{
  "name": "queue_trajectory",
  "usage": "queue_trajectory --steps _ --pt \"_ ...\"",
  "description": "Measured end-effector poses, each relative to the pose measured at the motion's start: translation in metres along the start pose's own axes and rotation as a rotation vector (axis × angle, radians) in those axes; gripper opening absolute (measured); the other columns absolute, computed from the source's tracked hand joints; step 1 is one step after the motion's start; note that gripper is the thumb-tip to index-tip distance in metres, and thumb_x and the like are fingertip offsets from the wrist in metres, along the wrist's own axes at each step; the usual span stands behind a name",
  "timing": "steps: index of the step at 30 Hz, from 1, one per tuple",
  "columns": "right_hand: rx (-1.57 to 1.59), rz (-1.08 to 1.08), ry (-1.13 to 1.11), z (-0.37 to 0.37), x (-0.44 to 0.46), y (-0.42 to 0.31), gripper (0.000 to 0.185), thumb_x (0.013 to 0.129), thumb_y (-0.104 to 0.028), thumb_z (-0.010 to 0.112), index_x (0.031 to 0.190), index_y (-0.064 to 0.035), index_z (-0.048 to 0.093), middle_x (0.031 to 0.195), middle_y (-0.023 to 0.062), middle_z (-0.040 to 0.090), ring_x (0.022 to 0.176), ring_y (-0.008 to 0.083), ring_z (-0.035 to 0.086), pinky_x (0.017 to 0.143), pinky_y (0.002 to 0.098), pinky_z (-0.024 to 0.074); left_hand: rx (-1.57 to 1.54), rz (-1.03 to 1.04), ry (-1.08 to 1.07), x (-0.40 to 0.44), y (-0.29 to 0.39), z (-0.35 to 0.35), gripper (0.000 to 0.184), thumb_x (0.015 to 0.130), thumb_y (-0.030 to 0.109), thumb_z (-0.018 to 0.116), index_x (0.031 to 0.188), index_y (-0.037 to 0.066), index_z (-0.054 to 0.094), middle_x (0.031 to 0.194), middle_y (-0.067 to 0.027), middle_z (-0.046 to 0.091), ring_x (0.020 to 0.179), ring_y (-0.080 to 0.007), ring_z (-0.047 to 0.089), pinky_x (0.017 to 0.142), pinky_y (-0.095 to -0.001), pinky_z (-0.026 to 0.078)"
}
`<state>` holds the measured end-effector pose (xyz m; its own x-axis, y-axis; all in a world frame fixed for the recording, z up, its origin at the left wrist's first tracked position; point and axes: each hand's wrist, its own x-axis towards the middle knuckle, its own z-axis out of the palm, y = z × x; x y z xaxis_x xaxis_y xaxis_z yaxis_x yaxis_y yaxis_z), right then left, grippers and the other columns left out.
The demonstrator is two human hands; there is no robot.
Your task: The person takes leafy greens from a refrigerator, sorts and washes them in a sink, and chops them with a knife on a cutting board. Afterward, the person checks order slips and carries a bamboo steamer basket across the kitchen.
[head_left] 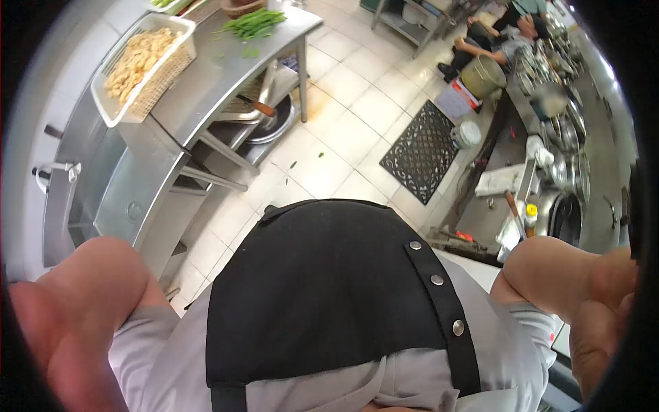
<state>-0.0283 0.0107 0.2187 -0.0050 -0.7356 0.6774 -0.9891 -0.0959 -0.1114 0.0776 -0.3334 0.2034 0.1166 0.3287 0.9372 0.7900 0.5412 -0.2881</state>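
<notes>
Both my arms are raised, bent at the elbow, close to the camera at the two sides. My left hand [34, 329] is a blurred shape at the left edge, its fingers cut off from sight. At the right edge, my right hand [600, 329] shows only in part, with its fingers largely hidden. Whether either hand holds anything cannot be seen. Between the arms is my black apron [309, 288] with metal snaps, over a light grey shirt [491, 295].
A white basket [154, 86] of pale tan pieces and cut greens [250, 26] sit on the steel counter [213, 82] beside a sink [130, 199]. A patterned mat [420, 151] lies on the tiles. Pans [566, 130] line the right side; a seated person [508, 48] is behind a bucket [482, 75].
</notes>
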Motion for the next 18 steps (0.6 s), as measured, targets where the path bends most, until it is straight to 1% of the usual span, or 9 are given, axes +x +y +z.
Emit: queue_trajectory --steps 5,9,10,12,13,14,15,17,18 --pt "-0.137 -0.004 0.230 0.058 0.067 0.031 0.017 0.087 -0.010 0.065 0.102 -0.0037 0.069 0.089 0.0073 0.063 0.082 0.0194 0.057 0.073 0.0306 0.0443 0.135 -0.065 0.021 -0.036 -0.031 -0.062 0.027 0.094 0.024 0.059 0.103 -0.001 0.065 0.094 -0.0125 0.063 0.078 -0.0207 0.058 0.072 -0.0346 0.047" --pt "-0.201 0.169 0.358 0.124 0.111 0.081 0.015 0.085 -0.004 0.067 0.099 0.0006 0.070 0.092 0.0097 0.066 0.084 0.0206 0.060 0.074 0.0303 0.0471 0.224 -0.234 0.052 -0.084 -0.064 -0.106 0.027 0.093 0.023 0.061 0.104 -0.001 0.065 0.092 -0.0133 0.063 0.078 -0.0211 0.058 0.073 -0.0353 0.048" --pt "-0.202 0.241 0.332 0.145 0.120 0.100 0.015 0.085 -0.003 0.067 0.099 0.0017 0.070 0.092 0.0104 0.066 0.084 0.0209 0.061 0.075 0.0302 0.0478 0.242 -0.308 0.062 -0.098 -0.072 -0.115 0.027 0.093 0.023 0.061 0.104 -0.002 0.066 0.092 -0.0134 0.063 0.078 -0.0212 0.057 0.073 -0.0355 0.048" --pt "-0.174 0.384 0.200 0.192 0.130 0.150 0.014 0.084 0.000 0.068 0.097 0.0039 0.070 0.094 0.0116 0.068 0.085 0.0215 0.063 0.075 0.0300 0.0492 0.282 -0.596 0.005 -0.133 -0.091 -0.127 0.027 0.092 0.022 0.062 0.104 -0.002 0.066 0.091 -0.0138 0.063 0.078 -0.0214 0.057 0.074 -0.0358 0.048" --pt "-0.139 0.386 0.075 0.216 0.130 0.182 0.014 0.081 0.000 0.072 0.094 -0.0014 0.071 0.084 0.0086 0.068 0.077 0.0199 0.064 0.070 0.0311 0.0504 0.286 -0.743 -0.011 -0.150 -0.101 -0.130 0.027 0.092 0.022 0.062 0.104 -0.002 0.066 0.091 -0.0140 0.063 0.078 -0.0215 0.057 0.074 -0.0360 0.048" --pt "-0.115 0.482 0.003 0.244 0.121 0.207 0.014 0.083 -0.002 0.071 0.097 -0.0036 0.072 0.084 0.0112 0.068 0.077 0.0256 0.066 0.068 0.0348 0.0520 0.279 -0.857 -0.261 -0.161 -0.116 -0.137 0.024 0.080 0.014 0.073 0.101 0.003 0.068 0.093 -0.0117 0.065 0.080 -0.0219 0.060 0.069 -0.0328 0.048" --pt "-0.131 0.515 -0.084 0.267 0.107 0.233 0.015 0.083 -0.004 0.070 0.098 -0.0043 0.072 0.086 0.0130 0.068 0.080 0.0300 0.066 0.071 0.0375 0.0528 0.224 -0.962 -0.352 -0.182 -0.125 -0.132 0.027 0.076 0.008 0.076 0.102 0.004 0.068 0.094 -0.0115 0.065 0.082 -0.0215 0.061 0.070 -0.0328 0.050" --pt "-0.083 0.612 -0.168 0.300 0.086 0.266 0.012 0.085 -0.008 0.068 0.096 -0.0046 0.072 0.088 0.0142 0.068 0.082 0.0331 0.066 0.073 0.0400 0.0531 0.171 -1.111 -0.441 -0.220 -0.138 -0.116 0.031 0.075 0.006 0.077 0.104 0.003 0.067 0.096 -0.0127 0.065 0.084 -0.0221 0.063 0.074 -0.0326 0.052" --pt "-0.060 0.650 -0.198 0.312 0.078 0.279 0.013 0.086 -0.009 0.067 0.096 -0.0048 0.072 0.089 0.0141 0.068 0.083 0.0333 0.066 0.074 0.0403 0.0532 0.176 -1.187 -0.489 -0.233 -0.145 -0.106 0.032 0.076 0.008 0.078 0.106 0.003 0.067 0.099 -0.0130 0.066 0.087 -0.0247 0.064 0.078 -0.0342 0.052"
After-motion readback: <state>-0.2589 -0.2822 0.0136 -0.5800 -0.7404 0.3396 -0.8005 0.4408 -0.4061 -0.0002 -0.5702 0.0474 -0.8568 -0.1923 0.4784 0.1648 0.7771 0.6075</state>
